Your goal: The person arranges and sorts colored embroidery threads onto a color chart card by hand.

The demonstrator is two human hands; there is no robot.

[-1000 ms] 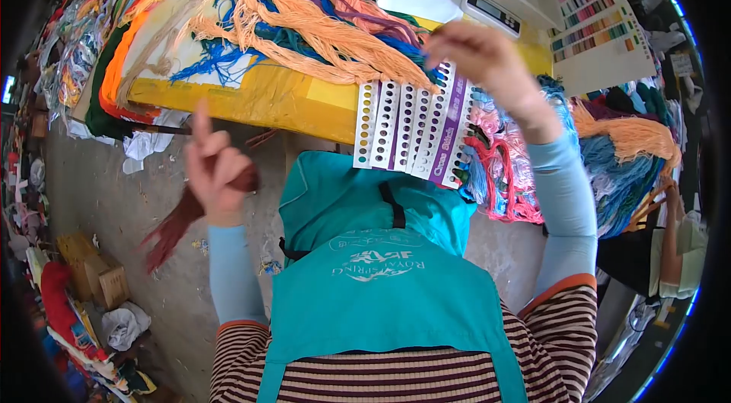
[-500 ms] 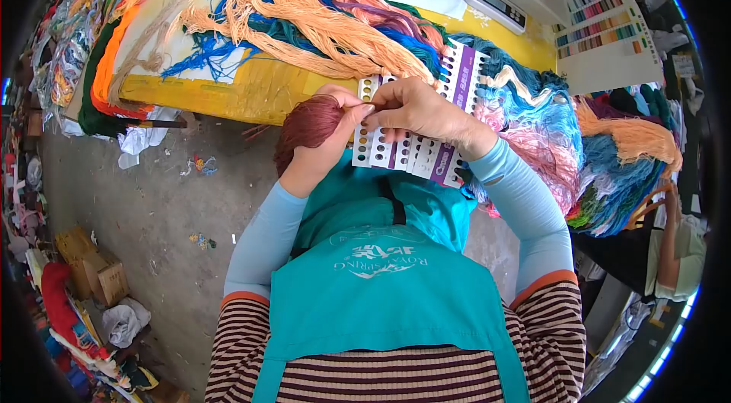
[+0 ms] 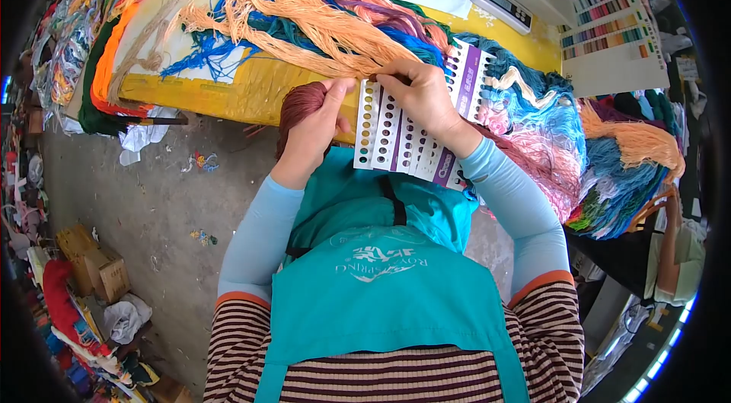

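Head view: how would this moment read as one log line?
left hand: holds maroon thread | right hand: at punched cards' top end | peach thread: on yellow table

The maroon skein (image 3: pixel 298 108) in the left hand (image 3: pixel 311 136) looks fibrous and matt; the punched cards (image 3: pixel 411 140) below the right hand (image 3: pixel 421 96) look like smooth, stiff paper. Beyond the left hand, the yellow table edge (image 3: pixel 221 103) is glossy and wrinkled like plastic film, while beyond the right sits a smooth plastic scale (image 3: pixel 502 3).
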